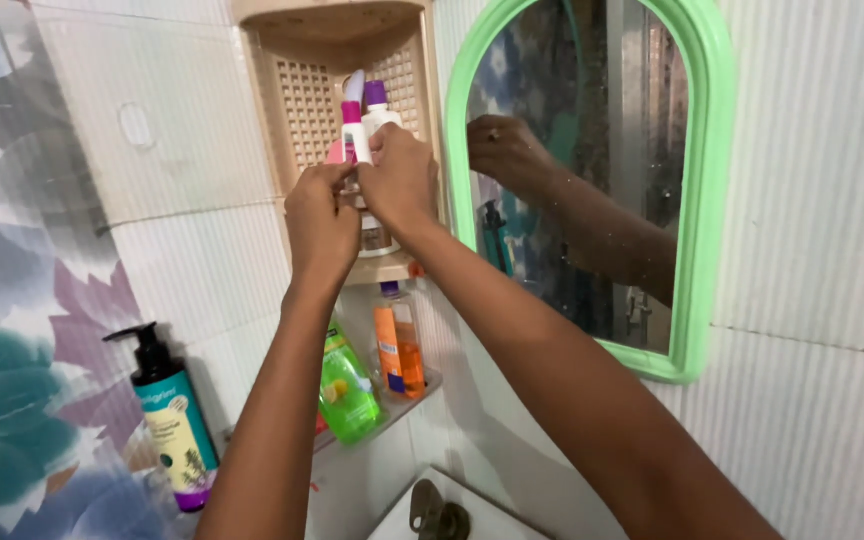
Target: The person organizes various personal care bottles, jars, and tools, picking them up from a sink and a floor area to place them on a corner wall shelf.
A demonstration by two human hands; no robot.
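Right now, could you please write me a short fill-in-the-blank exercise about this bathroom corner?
1. Both hands reach up to the ____ corner shelf.
2. The mirror has a ____ frame.
3. The green bottle stands on the ____ shelf tier.
4. The pump bottle has a ____ pump head.

Missing words: beige; green; lower; black

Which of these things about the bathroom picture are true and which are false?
1. Both hands, the left hand and the right hand, reach to the upper corner shelf. True.
2. The mirror has a red frame. False: its frame is green.
3. A green bottle stands on the lower shelf. True.
4. The pump bottle has a white pump. False: its pump is black.
5. The orange bottle lies on the floor. False: it stands beside the green bottle.
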